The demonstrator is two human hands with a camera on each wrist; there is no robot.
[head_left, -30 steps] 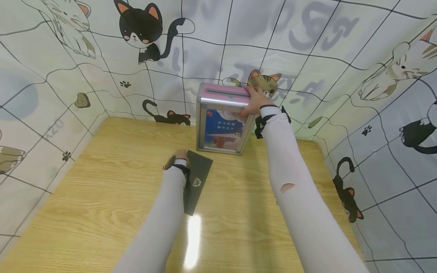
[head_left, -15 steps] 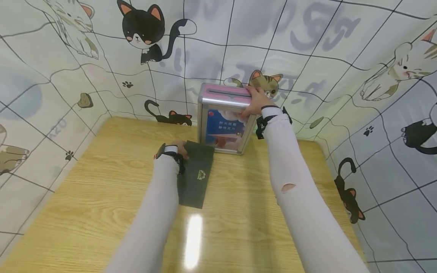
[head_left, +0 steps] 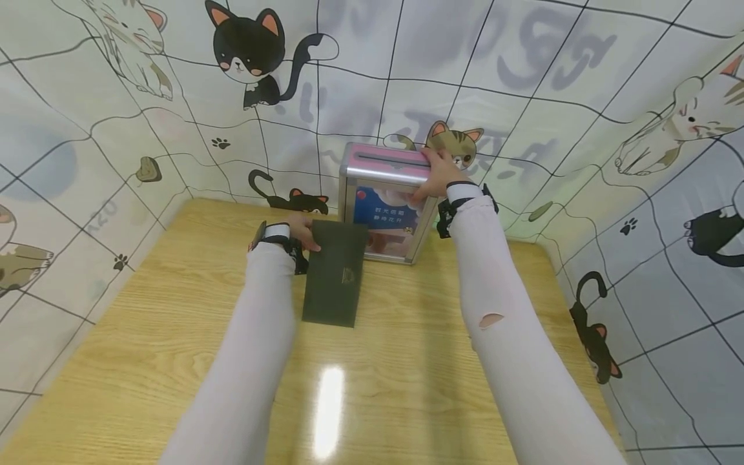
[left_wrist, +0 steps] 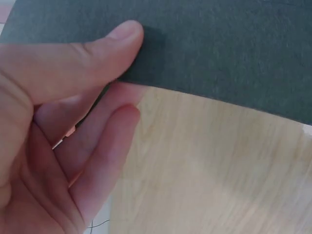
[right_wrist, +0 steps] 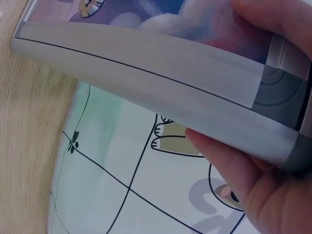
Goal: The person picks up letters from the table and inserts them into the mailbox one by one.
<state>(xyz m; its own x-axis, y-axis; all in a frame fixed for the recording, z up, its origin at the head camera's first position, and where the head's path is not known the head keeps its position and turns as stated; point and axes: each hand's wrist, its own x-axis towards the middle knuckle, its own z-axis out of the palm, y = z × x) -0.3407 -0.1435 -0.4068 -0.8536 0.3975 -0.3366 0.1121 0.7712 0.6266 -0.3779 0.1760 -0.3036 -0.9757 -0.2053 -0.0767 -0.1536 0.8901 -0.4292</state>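
Observation:
A dark green envelope [head_left: 332, 278] with a small gold emblem is raised off the table, tilted, its upper right corner overlapping the front of a box. My left hand [head_left: 300, 230] pinches the envelope's left edge, thumb on top and fingers beneath, as the left wrist view shows with the thumb [left_wrist: 124, 36]. The upright box [head_left: 363, 169] has a pink top with a long slot, metal edges and a blue picture panel. My right hand [head_left: 440, 174] grips its upper right corner, the fingers [right_wrist: 226, 168] spread across the silver side. A round keyhole lock [right_wrist: 91, 7] shows on the box front.
The box stands at the back of a wooden table [head_left: 395, 374], close to a cloth backdrop [head_left: 360, 58] printed with cats and lines. The same cloth rises along the left and right sides. A bright light reflection [head_left: 329, 413] lies near the table's front.
My left hand has lifted the envelope and moved it away from me toward the box, turning it straighter. The right hand keeps its hold on the box, which stays in place.

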